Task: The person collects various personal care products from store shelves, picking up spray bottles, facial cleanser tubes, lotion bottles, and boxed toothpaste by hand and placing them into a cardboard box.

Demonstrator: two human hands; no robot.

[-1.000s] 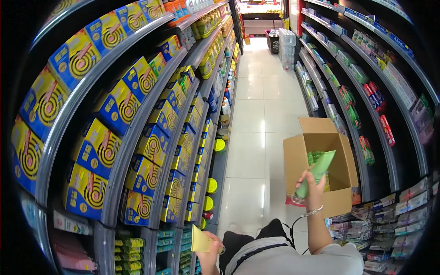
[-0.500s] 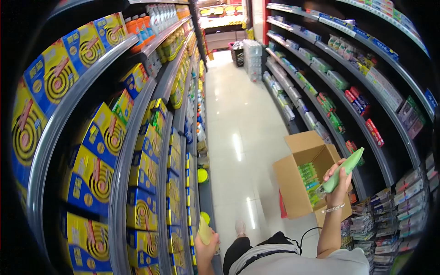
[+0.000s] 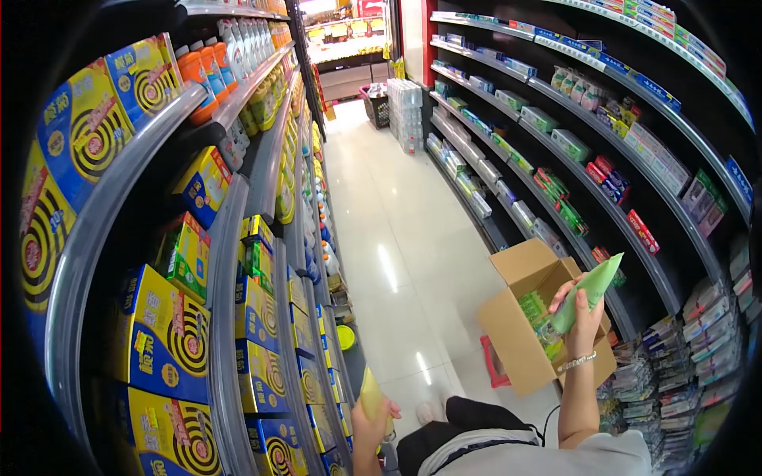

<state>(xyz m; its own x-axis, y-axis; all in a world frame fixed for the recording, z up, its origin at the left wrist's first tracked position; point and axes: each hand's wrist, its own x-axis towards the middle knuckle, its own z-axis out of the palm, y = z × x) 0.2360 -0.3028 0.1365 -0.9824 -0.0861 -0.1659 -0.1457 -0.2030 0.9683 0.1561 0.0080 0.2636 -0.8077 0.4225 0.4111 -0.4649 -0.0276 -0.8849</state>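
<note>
My left hand is closed round a pale yellow tube, low in the view beside the left shelves. On the right, my right hand grips a light green tube, its wide flat end tilted up and to the right. This tube is above the right side of an open cardboard box. Inside the box lie several green and yellow packages, partly hidden by my right hand and the flaps.
Shelves of yellow and blue boxes line the left side. Toothpaste-like cartons fill the right shelves. A red object lies beside the cardboard box. Farther down the tiled aisle stand a dark basket and stacked clear bottles.
The view has shifted along the aisle and turned left. Both hands still hold their tubes; the green one has moved from over the box's opening towards its right side.
</note>
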